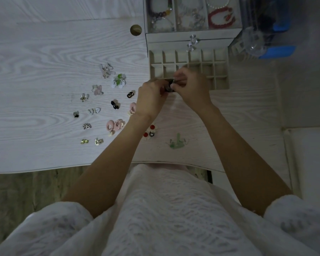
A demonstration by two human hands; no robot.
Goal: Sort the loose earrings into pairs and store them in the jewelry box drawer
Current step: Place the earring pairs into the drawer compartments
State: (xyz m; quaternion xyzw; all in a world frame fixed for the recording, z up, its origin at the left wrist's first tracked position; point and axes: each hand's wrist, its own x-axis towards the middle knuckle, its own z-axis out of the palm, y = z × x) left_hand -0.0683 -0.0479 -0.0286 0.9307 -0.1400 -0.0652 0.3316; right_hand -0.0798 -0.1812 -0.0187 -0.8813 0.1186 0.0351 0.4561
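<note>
My left hand [151,97] and my right hand [189,86] meet at the near edge of the open white jewelry box drawer [220,71], which is split into small square compartments. Between the fingertips of both hands sits a small dark earring [169,87], mostly hidden. Loose earrings lie scattered on the table to the left: a pink round pair [115,125], a black pair [115,104], a green-and-white flower pair [119,81], gold ones [91,141]. Red-and-white earrings [149,132] and pale green ones [176,143] lie between my forearms.
The jewelry box [192,36] stands behind the drawer; its top tray holds bead bracelets [221,15] and it has a clear crystal knob [192,42]. A round brass knob [136,30] sits on the white wood-grain table [44,61]. Clear and blue containers [266,34] stand at the right.
</note>
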